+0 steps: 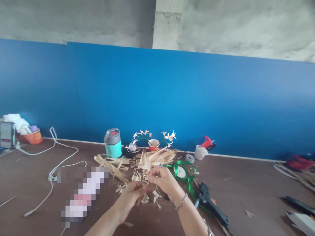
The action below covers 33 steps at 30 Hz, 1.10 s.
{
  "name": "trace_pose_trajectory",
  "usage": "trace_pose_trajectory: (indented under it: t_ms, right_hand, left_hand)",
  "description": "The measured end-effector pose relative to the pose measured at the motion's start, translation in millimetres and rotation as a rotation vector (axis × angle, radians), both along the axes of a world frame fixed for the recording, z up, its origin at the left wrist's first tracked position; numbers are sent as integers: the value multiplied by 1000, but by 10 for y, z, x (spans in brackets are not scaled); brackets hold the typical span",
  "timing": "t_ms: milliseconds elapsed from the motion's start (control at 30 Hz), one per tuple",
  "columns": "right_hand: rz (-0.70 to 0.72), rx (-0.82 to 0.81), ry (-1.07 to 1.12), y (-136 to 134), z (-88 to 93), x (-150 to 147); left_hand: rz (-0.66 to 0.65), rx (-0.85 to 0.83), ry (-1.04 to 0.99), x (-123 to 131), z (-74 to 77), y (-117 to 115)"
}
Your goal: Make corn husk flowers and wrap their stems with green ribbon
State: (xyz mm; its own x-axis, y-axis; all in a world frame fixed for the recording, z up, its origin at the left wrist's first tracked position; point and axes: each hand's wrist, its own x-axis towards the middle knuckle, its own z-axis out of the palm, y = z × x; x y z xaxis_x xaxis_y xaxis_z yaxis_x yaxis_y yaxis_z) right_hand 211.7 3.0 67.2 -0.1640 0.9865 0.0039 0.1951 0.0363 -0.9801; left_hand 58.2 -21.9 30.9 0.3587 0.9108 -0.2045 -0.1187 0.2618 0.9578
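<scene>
Straw-coloured narrow dried-leaf strip [147, 179] sits pinched between both hands, above the middle of the brown wooden table [246, 186]. Left hand [131, 194] comes up from below, fingers curled shut on the strip's near end. Right hand [162, 178], silver bracelet at the wrist, reaches in from the right with its fingertips closed on the far end. The two hands touch at the strip, so neither is nearer. Strip's long axis seems to run up and away toward the heap of loose dried leaf strips [152, 156] just behind the hands, but it is too small to be sure.

Small folded leaf flowers [155, 195] lie on the table directly under the hands.

Containers:
- Red paper cup [154, 144] stands behind the heap and holds green stems with pale leaf flowers.
- Teal flask with grey lid [113, 143] stands left of it, lid on.
- White cup [200, 152] further right holds red- and black-handled tools.
- Orange bowl [33, 137] at far left; contents unclear.

Green ribbon spool [181, 171] lies just right of the right hand, with a black glue gun [209, 202] nearer the camera. White cable [57, 157] trails well off to the left.
</scene>
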Motion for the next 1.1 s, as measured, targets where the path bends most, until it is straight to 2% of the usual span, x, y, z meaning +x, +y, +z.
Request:
trace_pose_trajectory:
  t_ms: [200,467,633,900,1100]
  right_hand:
    - [36,-76,130,7,-14,-20]
    - [77,-162,254,-19,-26,-17]
    - [51,-133,354,0,-34,-10]
    - [-35,-89,371,-28,1,-94]
    - [-77,-62,366,-51,28,-130]
  left_hand:
    - [82,-28,-106,-10,-35,-13]
    - [16,-53,-163,-50,-27,-32]
    - [-33,-60,-126,-86,7,-45]
    - [70,-23,-69,-55,-25,-9]
    - [81,21,-112,-33,-15,-17]
